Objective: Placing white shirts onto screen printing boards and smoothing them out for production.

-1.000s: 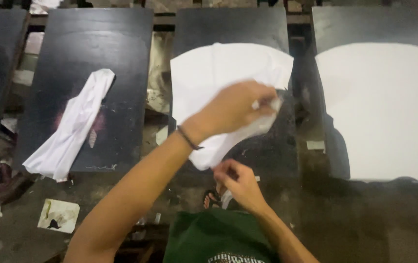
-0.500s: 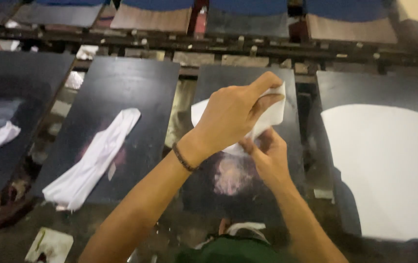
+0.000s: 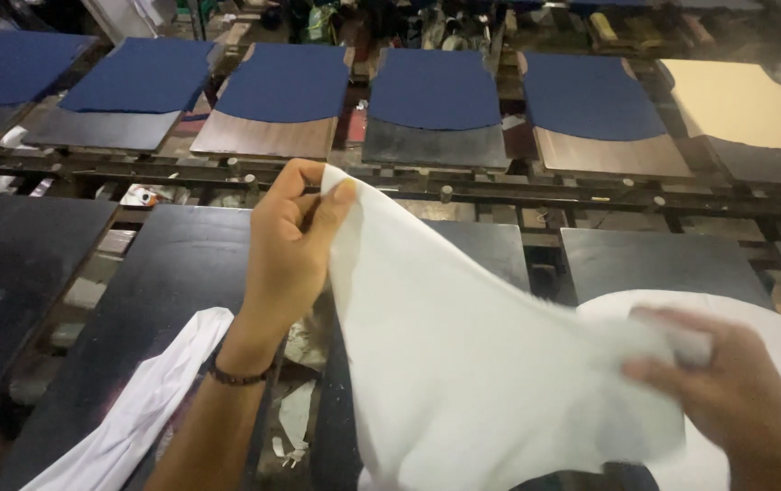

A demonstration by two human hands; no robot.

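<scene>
White cloth panel [image 3: 463,364] held up, spread over dark platen [image 3: 481,245] at 6 o'clock. Left hand [image 3: 290,245] fingers [image 3: 340,195] pinching top corner; right hand [image 3: 727,400] fingers, blurred, gripping the edge at 4 o'clock, keeping it taut.

Navy fabric pieces [image 3: 434,89] cover far boards; crumpled white cloth [image 3: 140,409] lies left.
</scene>
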